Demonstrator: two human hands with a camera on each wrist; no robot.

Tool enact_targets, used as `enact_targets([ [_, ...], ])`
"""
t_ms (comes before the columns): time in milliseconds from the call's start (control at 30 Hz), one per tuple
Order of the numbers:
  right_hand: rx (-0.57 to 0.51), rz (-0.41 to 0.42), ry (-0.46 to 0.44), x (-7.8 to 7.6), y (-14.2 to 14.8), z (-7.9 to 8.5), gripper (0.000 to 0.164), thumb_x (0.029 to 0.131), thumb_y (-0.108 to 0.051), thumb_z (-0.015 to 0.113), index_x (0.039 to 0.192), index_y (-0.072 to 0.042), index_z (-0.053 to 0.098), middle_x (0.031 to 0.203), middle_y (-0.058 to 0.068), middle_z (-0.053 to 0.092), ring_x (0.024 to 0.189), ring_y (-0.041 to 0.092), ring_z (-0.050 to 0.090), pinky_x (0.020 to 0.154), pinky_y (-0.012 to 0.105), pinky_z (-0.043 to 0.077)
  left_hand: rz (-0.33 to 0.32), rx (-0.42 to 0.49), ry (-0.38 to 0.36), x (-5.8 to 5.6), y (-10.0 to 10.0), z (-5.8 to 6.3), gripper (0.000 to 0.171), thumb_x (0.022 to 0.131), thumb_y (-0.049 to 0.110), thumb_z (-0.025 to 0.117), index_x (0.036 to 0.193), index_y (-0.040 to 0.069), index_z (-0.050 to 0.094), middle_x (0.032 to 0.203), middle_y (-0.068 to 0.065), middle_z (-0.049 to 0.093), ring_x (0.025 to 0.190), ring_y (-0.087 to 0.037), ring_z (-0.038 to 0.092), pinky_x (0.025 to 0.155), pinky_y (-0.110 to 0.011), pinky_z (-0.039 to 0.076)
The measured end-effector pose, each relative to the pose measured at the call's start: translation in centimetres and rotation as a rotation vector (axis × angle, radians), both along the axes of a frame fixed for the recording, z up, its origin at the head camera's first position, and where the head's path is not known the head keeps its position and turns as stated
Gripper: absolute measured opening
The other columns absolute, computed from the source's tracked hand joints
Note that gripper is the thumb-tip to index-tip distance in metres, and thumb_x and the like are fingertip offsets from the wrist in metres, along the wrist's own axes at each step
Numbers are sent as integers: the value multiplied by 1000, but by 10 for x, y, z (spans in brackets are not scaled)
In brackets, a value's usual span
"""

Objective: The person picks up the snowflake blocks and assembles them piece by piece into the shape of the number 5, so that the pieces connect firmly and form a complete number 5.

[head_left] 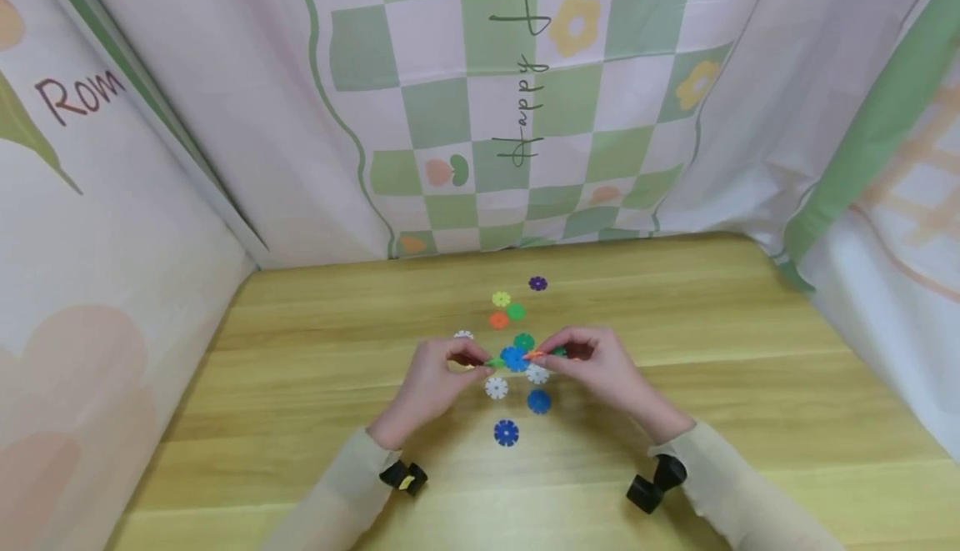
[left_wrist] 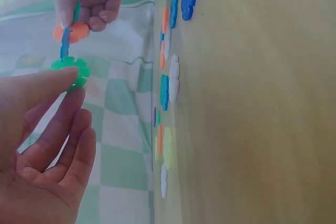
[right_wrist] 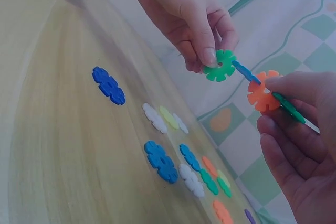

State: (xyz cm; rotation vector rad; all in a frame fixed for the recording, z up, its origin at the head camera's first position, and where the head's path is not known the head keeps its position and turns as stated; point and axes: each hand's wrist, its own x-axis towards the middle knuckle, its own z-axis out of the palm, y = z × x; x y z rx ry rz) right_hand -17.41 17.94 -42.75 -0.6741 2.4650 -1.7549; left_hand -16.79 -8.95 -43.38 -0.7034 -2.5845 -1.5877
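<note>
Both hands hold a short chain of notched plastic snowflake discs above the table. My left hand (head_left: 435, 374) pinches the light green disc (right_wrist: 227, 62) at one end between thumb and forefinger. A blue disc (right_wrist: 245, 72) is slotted edgewise between it and an orange disc (right_wrist: 257, 97). My right hand (head_left: 603, 363) pinches that orange disc; a darker green disc (right_wrist: 290, 109) sticks out from its far side, partly behind the fingers. In the left wrist view, the other fingers of the left hand (left_wrist: 47, 145) curve loosely beneath the light green disc.
Loose discs lie scattered on the wooden table (head_left: 300, 418) under and around the hands: a dark blue one (head_left: 506, 433) nearest, a blue one (head_left: 538, 402), a white one (head_left: 496, 388), and a purple one (head_left: 537, 283) farthest. Checked curtains (head_left: 502, 101) hang behind the table.
</note>
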Motion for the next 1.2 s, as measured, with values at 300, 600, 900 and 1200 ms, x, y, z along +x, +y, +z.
enact_targets([
  [300, 41, 45, -3, 1, -2, -1, 20, 91, -7, 76, 111, -7, 76, 106, 5, 73, 86, 26, 66, 71, 27, 56, 2, -7, 58, 4, 6, 1, 11, 89, 7, 81, 96, 13, 77, 91, 11, 70, 88, -8, 67, 82, -35, 58],
  [600, 62, 55, -77, 4, -7, -2, 39, 85, -21, 86, 121, -14, 74, 117, 3, 70, 103, 26, 63, 86, 36, 55, -12, 9, 51, 5, 8, 3, 10, 90, 8, 80, 99, 12, 77, 92, 10, 69, 85, -7, 67, 81, -28, 58],
  [900, 121, 23, -69, 6, -9, 4, 35, 81, -31, 88, 113, -21, 78, 111, -7, 72, 107, 21, 63, 97, 51, 48, 11, 110, -67, 8, 8, 5, 7, 89, 12, 82, 94, 15, 78, 89, 9, 72, 80, -12, 70, 72, -30, 60],
  [1200, 142, 51, -67, 8, -8, 7, 29, 82, -23, 88, 109, -18, 78, 107, -6, 74, 101, 20, 66, 89, 41, 56, -54, 61, -19, 8, 7, 8, 7, 88, 6, 81, 90, 12, 78, 86, 10, 72, 79, -9, 69, 73, -29, 60],
])
